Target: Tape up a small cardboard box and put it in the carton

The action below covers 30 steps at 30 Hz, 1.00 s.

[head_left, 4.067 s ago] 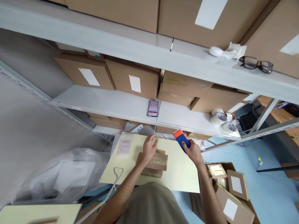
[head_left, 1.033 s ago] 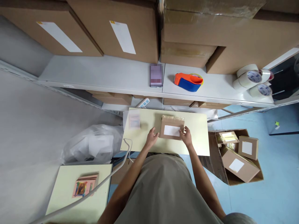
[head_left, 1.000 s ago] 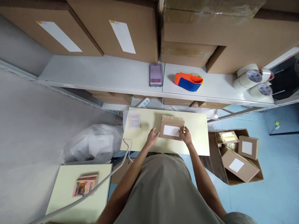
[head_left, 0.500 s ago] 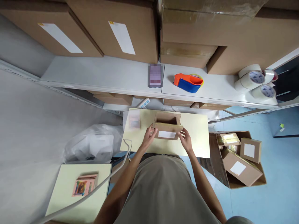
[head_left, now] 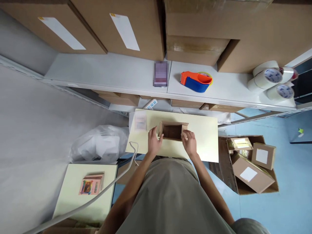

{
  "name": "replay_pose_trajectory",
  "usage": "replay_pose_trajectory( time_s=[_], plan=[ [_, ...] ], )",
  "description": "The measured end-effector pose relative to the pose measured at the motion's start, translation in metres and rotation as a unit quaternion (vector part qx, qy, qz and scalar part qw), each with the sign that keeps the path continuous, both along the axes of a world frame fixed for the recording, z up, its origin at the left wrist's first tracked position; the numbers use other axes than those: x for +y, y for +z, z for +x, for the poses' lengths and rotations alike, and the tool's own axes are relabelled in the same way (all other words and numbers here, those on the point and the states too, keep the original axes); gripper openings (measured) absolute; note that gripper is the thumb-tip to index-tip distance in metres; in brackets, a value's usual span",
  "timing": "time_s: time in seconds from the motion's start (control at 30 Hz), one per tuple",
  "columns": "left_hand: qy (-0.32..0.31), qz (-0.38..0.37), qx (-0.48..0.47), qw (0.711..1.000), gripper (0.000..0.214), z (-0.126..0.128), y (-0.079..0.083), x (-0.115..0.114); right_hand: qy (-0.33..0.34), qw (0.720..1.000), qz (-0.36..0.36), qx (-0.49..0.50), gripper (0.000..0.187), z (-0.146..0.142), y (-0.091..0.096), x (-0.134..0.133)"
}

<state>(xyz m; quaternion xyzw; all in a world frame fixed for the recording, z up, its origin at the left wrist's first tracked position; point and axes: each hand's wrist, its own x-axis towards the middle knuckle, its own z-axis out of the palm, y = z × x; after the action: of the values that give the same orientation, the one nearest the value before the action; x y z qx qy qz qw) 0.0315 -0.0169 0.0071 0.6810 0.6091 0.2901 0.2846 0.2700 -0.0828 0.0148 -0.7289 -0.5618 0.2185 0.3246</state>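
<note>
A small brown cardboard box (head_left: 172, 139) sits on the pale yellow table in front of me, its top open and its dark inside showing. My left hand (head_left: 154, 142) is at the box's left end, fingers stretched out and apart, with the thumb against the front left corner. At the right end, my right hand (head_left: 189, 143) has its bent fingers on the edge of the right flap, pinching it. Just left of the box, a pale, see-through flat packet (head_left: 140, 121) lies on the table.
A shelf (head_left: 109, 72) ahead carries large cartons (head_left: 136, 29), a blurred-out purple item (head_left: 161, 74), an orange and blue tape dispenser (head_left: 196, 82) and tape rolls (head_left: 273, 76). An open carton of parcels (head_left: 253, 172) stands right. A white cable (head_left: 124, 172) crosses at left, near a side table (head_left: 70, 191).
The box's front face with its white label has turned out of sight, and its opening now faces up. My right hand has moved inward onto the right flap; my left fingers have spread.
</note>
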Motion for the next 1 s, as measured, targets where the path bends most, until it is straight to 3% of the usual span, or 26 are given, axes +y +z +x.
replay_pose_trajectory(
  time_s=[0.1, 0.2, 0.33, 0.5, 0.67, 0.83, 1.0],
  plan=[
    [-0.082, 0.051, 0.031, 0.995, 0.040, 0.016, 0.018, 0.004, 0.101, 0.993, -0.039, -0.041, 0.038, -0.012, 0.006, 0.022],
    [-0.127, 0.032, 0.053, 0.990, 0.034, 0.032, 0.022, 0.006, 0.141, 0.981, -0.108, -0.083, 0.037, -0.020, 0.005, 0.035],
    [-0.097, 0.007, 0.106, 0.990, 0.033, 0.037, 0.012, 0.006, 0.118, 0.979, -0.125, -0.112, 0.037, -0.011, 0.007, 0.028],
    [-0.061, -0.008, 0.120, 0.991, 0.034, 0.019, 0.000, 0.002, 0.037, 0.987, -0.122, -0.102, 0.040, 0.031, 0.007, -0.004],
    [-0.015, -0.075, 0.107, 0.991, 0.047, 0.010, -0.019, -0.002, 0.035, 0.989, -0.139, -0.035, 0.036, 0.056, -0.016, -0.018],
    [0.024, -0.145, 0.035, 0.988, 0.061, 0.015, -0.043, -0.004, 0.045, 0.987, -0.143, 0.053, 0.039, 0.055, -0.041, -0.015],
    [0.032, -0.157, -0.006, 0.987, 0.062, 0.016, -0.052, -0.001, 0.042, 0.984, -0.146, 0.097, 0.039, 0.055, -0.049, -0.010]
  ],
)
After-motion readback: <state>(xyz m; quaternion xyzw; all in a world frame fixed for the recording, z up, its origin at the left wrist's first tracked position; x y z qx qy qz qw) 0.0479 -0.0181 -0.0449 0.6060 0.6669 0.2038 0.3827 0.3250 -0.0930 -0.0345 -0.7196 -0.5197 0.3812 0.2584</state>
